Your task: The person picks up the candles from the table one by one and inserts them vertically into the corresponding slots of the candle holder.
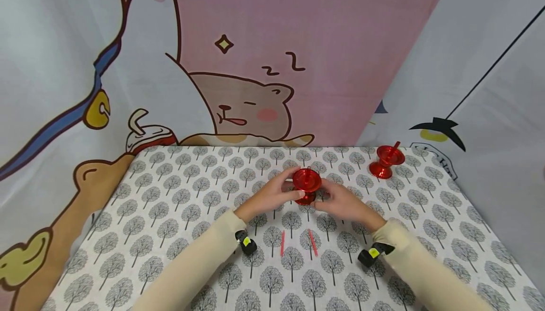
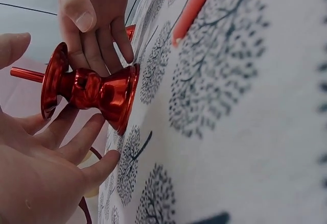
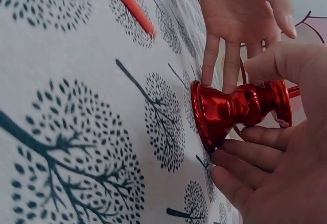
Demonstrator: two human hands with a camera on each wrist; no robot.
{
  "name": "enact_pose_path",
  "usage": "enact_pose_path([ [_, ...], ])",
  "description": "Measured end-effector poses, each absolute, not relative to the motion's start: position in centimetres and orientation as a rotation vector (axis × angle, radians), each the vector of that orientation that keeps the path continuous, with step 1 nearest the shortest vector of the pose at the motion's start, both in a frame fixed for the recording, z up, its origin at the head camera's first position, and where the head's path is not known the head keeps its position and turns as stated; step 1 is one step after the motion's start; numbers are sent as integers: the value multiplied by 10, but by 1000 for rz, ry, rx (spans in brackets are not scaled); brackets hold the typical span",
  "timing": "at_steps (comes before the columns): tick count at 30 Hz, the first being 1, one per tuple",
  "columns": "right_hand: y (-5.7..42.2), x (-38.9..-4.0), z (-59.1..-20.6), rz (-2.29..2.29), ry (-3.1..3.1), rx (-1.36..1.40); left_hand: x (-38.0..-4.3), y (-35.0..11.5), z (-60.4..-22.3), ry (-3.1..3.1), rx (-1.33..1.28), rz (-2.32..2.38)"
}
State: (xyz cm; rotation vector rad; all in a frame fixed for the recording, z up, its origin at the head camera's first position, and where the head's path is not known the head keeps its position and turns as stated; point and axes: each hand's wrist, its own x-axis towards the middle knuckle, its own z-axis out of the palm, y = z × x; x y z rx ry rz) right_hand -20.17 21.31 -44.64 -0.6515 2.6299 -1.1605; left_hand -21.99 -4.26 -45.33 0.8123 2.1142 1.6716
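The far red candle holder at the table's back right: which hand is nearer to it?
The right hand. It lies in front and to the left of the far candle holder, cupping the near candle holder; the left hand cups that holder's other side, farther away.

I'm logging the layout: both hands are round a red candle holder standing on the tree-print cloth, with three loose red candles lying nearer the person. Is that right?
Not quite. The head view shows two loose red candles on the tree-print cloth, not three. The rest holds: the left hand and right hand are round the red candle holder, which stands on the cloth.
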Motion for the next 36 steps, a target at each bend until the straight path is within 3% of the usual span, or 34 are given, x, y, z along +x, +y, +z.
enact_pose_path([
  [36,208,-163,-445,-1218,2512,-914,-181,-69,-456,2175,867,1596],
])
